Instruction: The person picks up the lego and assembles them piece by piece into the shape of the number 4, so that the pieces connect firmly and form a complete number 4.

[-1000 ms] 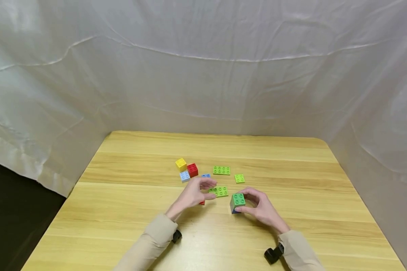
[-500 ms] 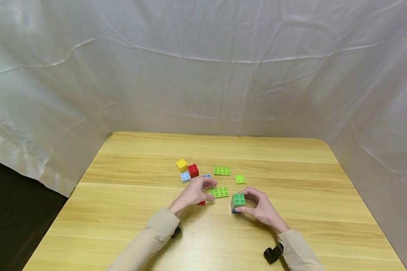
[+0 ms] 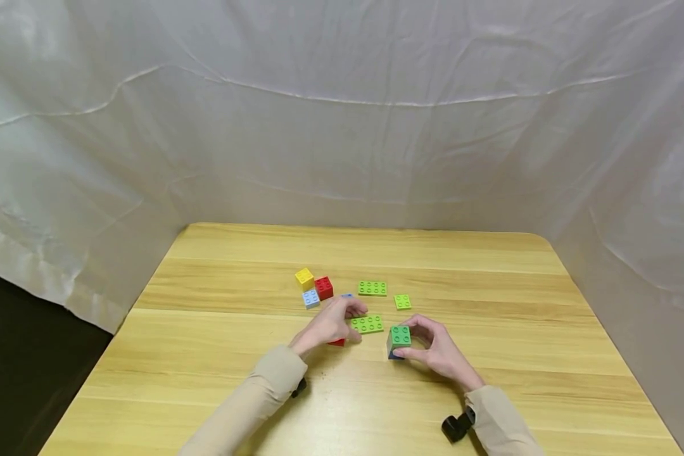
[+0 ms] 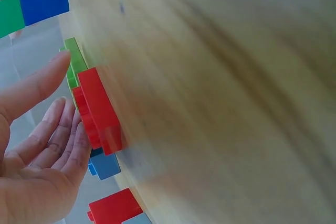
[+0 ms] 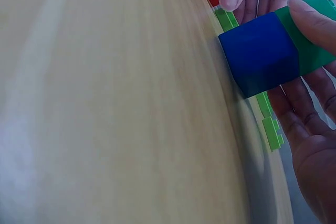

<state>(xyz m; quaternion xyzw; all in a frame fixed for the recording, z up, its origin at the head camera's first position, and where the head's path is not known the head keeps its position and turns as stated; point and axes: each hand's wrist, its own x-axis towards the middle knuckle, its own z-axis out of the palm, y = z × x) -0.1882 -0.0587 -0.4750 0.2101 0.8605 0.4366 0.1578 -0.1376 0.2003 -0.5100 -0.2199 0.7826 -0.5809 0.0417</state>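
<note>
My right hand [image 3: 441,353] holds a stack of two square toy bricks, thumb on one side and fingers behind. The green brick [image 3: 400,334] sits on top of the blue brick [image 5: 260,53]. My left hand [image 3: 329,322] is over a red brick [image 4: 102,111] and beside a long light-green studded plate [image 3: 368,325]. Its thumb and fingers are apart with nothing between them, the thumb tip at the plate's near left corner in the head view. That hand partly hides the red brick and a small blue brick [image 3: 347,296].
Behind the left hand, a yellow brick [image 3: 304,278], a dark red brick [image 3: 323,288] and a light-blue brick [image 3: 310,298] cluster together. A second long light-green plate [image 3: 372,289] and a small square one [image 3: 402,302] lie farther back on the wooden table [image 3: 462,259]. Pale sheeting [image 3: 342,145] surrounds it.
My left hand has shifted slightly right and its thumb has come down beside the long light-green plate. The right hand keeps its grip on the two-brick stack, almost still.
</note>
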